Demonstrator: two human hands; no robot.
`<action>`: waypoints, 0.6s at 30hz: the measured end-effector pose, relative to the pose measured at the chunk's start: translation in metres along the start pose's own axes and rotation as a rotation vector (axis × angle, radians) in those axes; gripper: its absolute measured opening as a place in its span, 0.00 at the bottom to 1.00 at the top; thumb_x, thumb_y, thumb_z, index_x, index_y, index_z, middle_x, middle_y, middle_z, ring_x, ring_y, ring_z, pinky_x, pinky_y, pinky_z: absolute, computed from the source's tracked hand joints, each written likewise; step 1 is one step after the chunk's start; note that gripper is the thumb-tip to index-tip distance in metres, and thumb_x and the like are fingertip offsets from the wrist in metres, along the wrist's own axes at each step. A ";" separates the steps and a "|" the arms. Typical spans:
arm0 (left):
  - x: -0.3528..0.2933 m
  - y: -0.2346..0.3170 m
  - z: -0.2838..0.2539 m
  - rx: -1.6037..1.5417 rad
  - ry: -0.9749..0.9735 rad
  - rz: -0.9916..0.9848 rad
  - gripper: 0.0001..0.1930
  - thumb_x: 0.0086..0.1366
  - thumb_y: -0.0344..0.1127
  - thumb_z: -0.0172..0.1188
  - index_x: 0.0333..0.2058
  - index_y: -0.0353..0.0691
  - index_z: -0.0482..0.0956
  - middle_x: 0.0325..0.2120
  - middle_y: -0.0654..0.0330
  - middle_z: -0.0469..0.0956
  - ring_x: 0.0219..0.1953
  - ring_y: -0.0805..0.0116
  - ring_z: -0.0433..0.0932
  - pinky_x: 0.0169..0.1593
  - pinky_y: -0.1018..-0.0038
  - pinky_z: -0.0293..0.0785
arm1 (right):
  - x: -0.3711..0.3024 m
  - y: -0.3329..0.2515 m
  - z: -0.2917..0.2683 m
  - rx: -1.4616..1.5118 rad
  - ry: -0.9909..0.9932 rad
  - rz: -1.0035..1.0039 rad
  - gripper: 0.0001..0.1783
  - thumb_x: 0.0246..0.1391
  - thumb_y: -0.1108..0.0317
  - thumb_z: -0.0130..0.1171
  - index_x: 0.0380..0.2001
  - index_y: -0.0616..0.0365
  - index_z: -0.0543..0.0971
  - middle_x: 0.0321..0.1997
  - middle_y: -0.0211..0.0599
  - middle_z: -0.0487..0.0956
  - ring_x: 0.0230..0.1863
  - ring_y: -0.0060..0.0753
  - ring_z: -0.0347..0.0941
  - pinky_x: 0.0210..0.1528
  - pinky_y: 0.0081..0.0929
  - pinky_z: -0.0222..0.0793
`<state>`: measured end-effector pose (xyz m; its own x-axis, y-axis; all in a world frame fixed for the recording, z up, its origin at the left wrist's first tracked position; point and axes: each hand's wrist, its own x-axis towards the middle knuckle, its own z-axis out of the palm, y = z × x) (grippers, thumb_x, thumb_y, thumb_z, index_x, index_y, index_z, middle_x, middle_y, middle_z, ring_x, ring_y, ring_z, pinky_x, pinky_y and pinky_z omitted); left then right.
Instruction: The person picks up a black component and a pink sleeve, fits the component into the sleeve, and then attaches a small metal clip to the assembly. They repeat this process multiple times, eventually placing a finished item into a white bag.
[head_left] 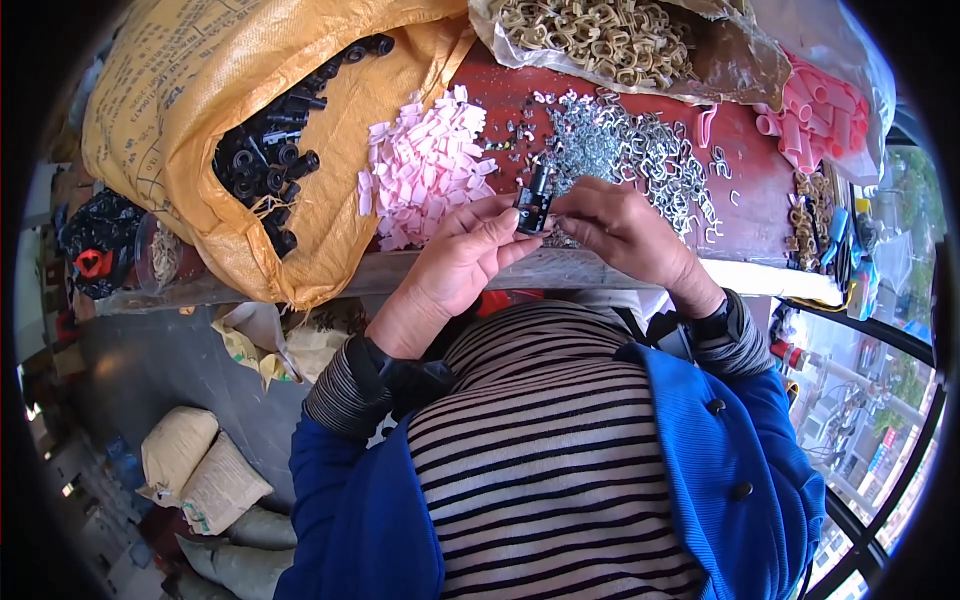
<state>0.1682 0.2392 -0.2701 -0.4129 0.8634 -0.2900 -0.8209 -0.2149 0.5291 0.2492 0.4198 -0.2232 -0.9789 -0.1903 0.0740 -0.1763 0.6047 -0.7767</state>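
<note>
Between my hands, over the table's near edge, is a black plastic part with a block-shaped body and a narrow round neck pointing up. My left hand grips its body between thumb and fingers. My right hand is closed at the part's right side, fingertips pinched; whatever they hold is hidden. Just beyond my hands lie three heaps: flat pale pink pieces, small silvery metal bits and U-shaped metal pieces. More black parts fill an orange woven sack at the left.
The red table has a grey front edge. An open bag of brass-coloured clips lies at the back, with pink tubes at the right. Brass-coloured pieces lie at the right end. Stuffed sacks stand on the floor.
</note>
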 end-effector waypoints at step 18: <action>0.000 -0.004 0.013 0.062 0.037 0.130 0.10 0.59 0.29 0.46 0.40 0.37 0.67 0.37 0.59 0.71 0.41 0.68 0.71 0.47 0.71 0.66 | -0.007 0.006 0.023 0.275 0.335 0.128 0.07 0.48 0.69 0.51 0.25 0.61 0.67 0.19 0.29 0.65 0.22 0.21 0.62 0.23 0.19 0.59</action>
<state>0.1761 0.2458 -0.2619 -0.5293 0.8125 -0.2444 -0.7340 -0.2940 0.6122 0.2572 0.4068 -0.2427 -0.9783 0.1611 0.1299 -0.0620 0.3705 -0.9268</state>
